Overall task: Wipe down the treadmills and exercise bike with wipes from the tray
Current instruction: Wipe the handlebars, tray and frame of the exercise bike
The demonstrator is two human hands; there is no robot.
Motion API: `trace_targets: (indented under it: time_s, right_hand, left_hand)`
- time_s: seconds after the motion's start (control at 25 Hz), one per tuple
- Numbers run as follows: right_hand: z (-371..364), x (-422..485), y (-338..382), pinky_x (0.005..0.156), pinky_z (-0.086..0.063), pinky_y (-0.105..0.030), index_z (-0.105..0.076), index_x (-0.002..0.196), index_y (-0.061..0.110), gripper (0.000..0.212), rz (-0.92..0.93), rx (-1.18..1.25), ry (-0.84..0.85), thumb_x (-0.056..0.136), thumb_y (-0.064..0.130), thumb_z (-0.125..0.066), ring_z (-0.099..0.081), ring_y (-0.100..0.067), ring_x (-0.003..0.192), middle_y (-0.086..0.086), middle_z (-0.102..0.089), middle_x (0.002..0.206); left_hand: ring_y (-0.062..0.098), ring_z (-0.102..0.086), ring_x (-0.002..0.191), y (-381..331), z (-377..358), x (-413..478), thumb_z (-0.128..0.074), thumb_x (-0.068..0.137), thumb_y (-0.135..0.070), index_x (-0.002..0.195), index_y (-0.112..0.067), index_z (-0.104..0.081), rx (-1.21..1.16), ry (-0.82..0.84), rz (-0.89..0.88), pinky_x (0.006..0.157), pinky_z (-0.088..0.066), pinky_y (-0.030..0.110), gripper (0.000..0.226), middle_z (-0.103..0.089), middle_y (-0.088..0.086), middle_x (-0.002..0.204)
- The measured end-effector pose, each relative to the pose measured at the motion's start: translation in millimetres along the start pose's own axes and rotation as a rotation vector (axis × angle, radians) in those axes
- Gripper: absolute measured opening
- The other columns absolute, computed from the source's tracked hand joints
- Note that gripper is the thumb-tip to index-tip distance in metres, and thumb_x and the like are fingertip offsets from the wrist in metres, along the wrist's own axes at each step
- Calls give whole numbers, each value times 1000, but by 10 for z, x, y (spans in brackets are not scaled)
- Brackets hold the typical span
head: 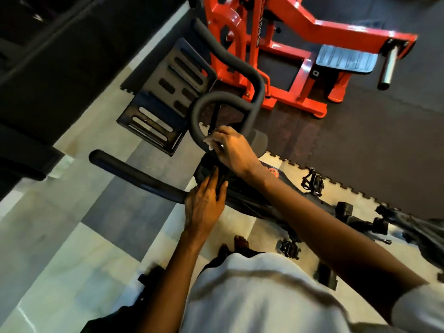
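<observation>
I stand over a black exercise bike (262,203), looking down on its foam handlebars (134,171). My right hand (231,152) pinches a small pale wipe (209,143) against the centre loop of the handlebar (195,118). My left hand (206,203) rests on the handlebar stem where the left bar joins it, its fingers fairly straight along the stem. The bike's pedals (312,182) show below and to the right of my arms. No tray is in view.
A black slotted metal plate (168,97) lies on the floor beyond the handlebars. An orange weight machine (283,56) stands on dark rubber matting at the back. A dark bench or machine edge (36,68) runs along the left. Grey and pale floor tiles lie underfoot.
</observation>
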State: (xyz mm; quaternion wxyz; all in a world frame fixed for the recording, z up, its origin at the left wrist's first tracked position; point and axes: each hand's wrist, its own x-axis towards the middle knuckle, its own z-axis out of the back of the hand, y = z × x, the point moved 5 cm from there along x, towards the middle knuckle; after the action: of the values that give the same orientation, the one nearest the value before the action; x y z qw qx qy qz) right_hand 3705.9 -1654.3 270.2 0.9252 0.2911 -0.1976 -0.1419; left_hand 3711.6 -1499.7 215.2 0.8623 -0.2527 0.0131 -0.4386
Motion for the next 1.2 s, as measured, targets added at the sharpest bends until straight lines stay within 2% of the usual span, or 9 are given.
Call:
trace_targets:
  time_s: [0.16,0.32,0.52,0.64,0.8,0.88,1.04,1.12,1.2]
  right_hand:
    - [145,-192,-62,88,-45,-18,-75,109,12,18,91,-8,72,95,11,-65,-64,-20,101,-6,-68,108]
    - [155,-260,-122,91,-53,-33,-76,107,15,18,127,-68,118,93,9,-66,-65,-21,104,-4,-69,110]
    - [33,32,49,90,-43,-17,-75,106,12,16,129,3,19,93,8,-66,-64,-22,101,-7,-66,108]
    - [-31,107,95,89,-46,-24,-74,108,12,16,114,59,7,94,9,-66,-63,-23,102,-7,-65,110]
    - [82,12,-141,93,-52,-32,-75,106,13,19,258,78,127,91,4,-68,-64,-21,105,-4,-68,109]
    - [103,25,-233,95,-53,-35,-76,105,15,22,312,73,183,90,1,-68,-64,-21,107,-4,-69,109]
    - [19,469,-32,93,-52,-31,-75,104,10,19,393,116,218,92,1,-63,-64,-22,103,-8,-68,110]
    - [33,727,37,94,-52,-33,-75,107,8,20,373,150,211,93,2,-62,-63,-21,106,-7,-68,112]
    - [32,735,2,97,-50,-28,-74,110,10,22,351,160,222,94,3,-61,-62,-17,110,-6,-66,116]
  left_hand:
    - [28,-72,100,14,-20,4,-50,103,-45,145,-15,-53,37,11,27,79,-60,39,51,-69,10,127]
    - [29,-71,99,30,-40,-5,-48,104,-46,146,-16,-51,36,-3,8,78,-61,41,52,-69,10,124]
    - [29,-73,96,6,-18,-14,-58,100,-43,137,-13,-61,55,-75,18,76,-61,40,48,-72,11,120]
    - [26,-73,92,3,-40,4,-54,101,-47,134,-14,-63,77,-107,47,75,-60,38,48,-74,8,115]
    - [24,-73,86,-24,-42,36,-55,99,-48,125,-14,-68,133,-183,119,75,-57,33,44,-76,7,104]
    - [23,-72,84,-76,-44,53,-52,100,-50,125,-17,-69,140,-199,173,73,-56,32,45,-76,4,101]
    - [22,-73,88,-156,-46,122,-39,100,-63,128,-24,-63,106,-212,377,72,-58,37,54,-76,-2,105]
    - [19,-73,95,-210,-39,157,-39,99,-64,141,-29,-50,22,-200,502,80,-59,39,56,-73,-6,117]
    - [18,-68,111,-252,-53,225,-49,100,-53,154,-29,-33,-151,-181,600,90,-57,44,61,-64,-7,135]
